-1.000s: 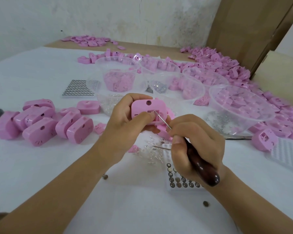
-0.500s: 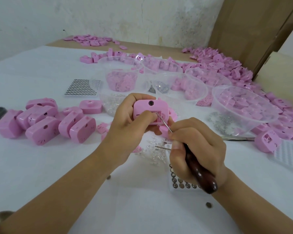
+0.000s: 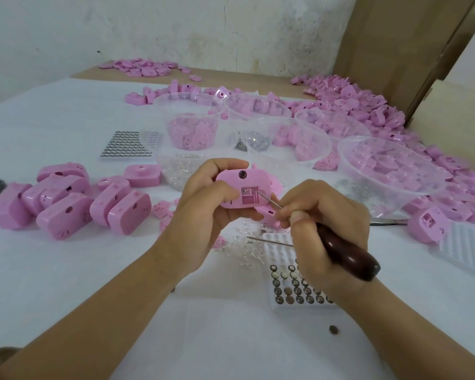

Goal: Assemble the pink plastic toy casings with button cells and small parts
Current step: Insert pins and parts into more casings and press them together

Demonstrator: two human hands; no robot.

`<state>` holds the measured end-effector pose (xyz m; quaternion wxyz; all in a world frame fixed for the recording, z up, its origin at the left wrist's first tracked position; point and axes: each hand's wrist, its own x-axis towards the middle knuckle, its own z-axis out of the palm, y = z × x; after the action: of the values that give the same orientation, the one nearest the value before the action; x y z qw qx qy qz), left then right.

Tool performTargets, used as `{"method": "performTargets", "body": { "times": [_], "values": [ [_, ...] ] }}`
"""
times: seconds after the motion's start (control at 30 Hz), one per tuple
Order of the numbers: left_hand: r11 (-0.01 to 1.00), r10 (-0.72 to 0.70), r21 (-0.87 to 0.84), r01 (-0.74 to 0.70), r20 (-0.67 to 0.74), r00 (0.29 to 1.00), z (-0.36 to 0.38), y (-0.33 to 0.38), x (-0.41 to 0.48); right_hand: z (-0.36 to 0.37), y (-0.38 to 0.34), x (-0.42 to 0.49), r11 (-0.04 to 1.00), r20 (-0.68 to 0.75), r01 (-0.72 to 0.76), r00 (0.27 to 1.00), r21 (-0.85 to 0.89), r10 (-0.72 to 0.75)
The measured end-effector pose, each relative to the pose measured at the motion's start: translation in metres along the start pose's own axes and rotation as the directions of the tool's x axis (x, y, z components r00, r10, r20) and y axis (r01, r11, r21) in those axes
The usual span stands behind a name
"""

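My left hand (image 3: 203, 204) holds a pink toy casing (image 3: 239, 189) upright above the table, its open square compartment facing me. My right hand (image 3: 324, 226) grips a tool with a dark wooden handle (image 3: 346, 256); its thin metal tip (image 3: 268, 200) touches the casing's compartment. A second thin metal pin sticks out leftward below my right hand. Under my right wrist lies a white tray of button cells (image 3: 294, 289). Clear small parts (image 3: 247, 248) are scattered beneath my hands.
Several assembled pink casings (image 3: 66, 204) lie at the left. Clear plastic bowls (image 3: 390, 168) of pink and metal parts stand behind my hands. A second button-cell tray (image 3: 126, 146) lies far left. Loose pink casings are heaped at the right by cardboard boxes. One stray cell (image 3: 333, 329) lies nearby.
The casing has tilted slightly in my left hand, showing more of its compartment. The tool tip stays at the compartment, shifted a little.
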<state>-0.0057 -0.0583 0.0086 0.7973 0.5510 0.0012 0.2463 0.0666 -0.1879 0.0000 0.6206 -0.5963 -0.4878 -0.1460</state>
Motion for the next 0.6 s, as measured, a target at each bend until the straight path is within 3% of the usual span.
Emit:
{"method": "performTargets", "body": {
  "times": [0.17, 0.33, 0.43, 0.6],
  "values": [
    [1.0, -0.014, 0.02, 0.014, -0.026, 1.0, -0.001, -0.001, 0.001, 0.003, -0.002, -0.003, 0.985, -0.002, 0.099, 0.995, -0.143, -0.1],
    [0.998, -0.059, -0.021, 0.058, -0.025, 0.998, 0.0, -0.002, 0.002, -0.002, 0.003, 0.004, 0.992, -0.104, 0.113, 0.988, -0.054, -0.118],
    [0.998, -0.06, 0.003, 0.06, -0.014, 0.998, 0.002, -0.002, 0.002, -0.006, 0.006, 0.01, 0.972, 0.033, 0.196, 0.981, -0.129, -0.193],
    [0.994, -0.102, 0.047, 0.1, 0.026, 0.994, 0.0, 0.0, 0.003, -0.011, 0.017, 0.011, 0.982, 0.258, 0.139, 0.961, -0.129, -0.102]
  ]
}}
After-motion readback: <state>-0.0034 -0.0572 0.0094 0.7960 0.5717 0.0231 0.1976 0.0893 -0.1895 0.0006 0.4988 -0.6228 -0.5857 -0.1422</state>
